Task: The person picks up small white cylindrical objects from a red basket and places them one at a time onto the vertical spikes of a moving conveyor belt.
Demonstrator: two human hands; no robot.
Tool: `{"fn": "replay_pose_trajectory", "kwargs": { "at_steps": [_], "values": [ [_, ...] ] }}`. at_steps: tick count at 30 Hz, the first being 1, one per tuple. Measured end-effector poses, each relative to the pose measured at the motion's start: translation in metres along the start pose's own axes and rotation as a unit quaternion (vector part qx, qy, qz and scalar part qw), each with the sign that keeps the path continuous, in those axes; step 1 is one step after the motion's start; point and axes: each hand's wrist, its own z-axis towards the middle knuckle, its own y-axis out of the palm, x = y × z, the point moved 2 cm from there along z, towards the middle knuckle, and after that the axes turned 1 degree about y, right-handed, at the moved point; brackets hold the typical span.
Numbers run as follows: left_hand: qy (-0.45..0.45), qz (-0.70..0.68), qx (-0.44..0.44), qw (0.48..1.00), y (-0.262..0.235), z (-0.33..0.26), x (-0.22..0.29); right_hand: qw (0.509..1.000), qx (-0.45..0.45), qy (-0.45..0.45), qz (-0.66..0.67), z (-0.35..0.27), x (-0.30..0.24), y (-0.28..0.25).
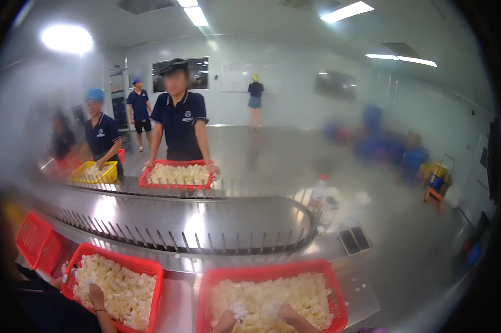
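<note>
In front of me stands a red plastic basket [245, 273] filled with small pale cream, block-like pieces [301, 289]. My left hand [227, 319] reaches in over the near part of the heap, with white on its fingertips. To its right, my right hand [287, 314] is also down among the pieces, its fingertips white too. Whether that white is finger covers or pieces I cannot make out. Haze blurs the fingers of both hands, so their grip is unclear.
A metal conveyor loop [236, 222] with a row of upright pins runs beyond the basket. Two phones [354, 240] lie on the right. At my left, a co-worker's hand [96, 297] works in another red basket [122, 258]. Across the conveyor, a person leans on a red basket [178, 186].
</note>
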Motion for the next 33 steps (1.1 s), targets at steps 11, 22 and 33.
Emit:
{"fn": "replay_pose_trajectory", "kwargs": {
  "at_steps": [11,22,33],
  "values": [
    [0.091,0.101,0.003,0.991,0.001,-0.016,0.007,0.877,0.02,0.052,0.477,0.007,0.013,-0.026],
    [-0.047,0.121,-0.035,0.991,0.005,-0.009,0.012,0.831,0.106,0.001,0.547,0.003,0.017,-0.009],
    [0.076,0.163,-0.013,0.984,0.009,0.01,-0.02,0.893,-0.013,0.098,0.438,0.016,-0.038,0.0]
  ]
}}
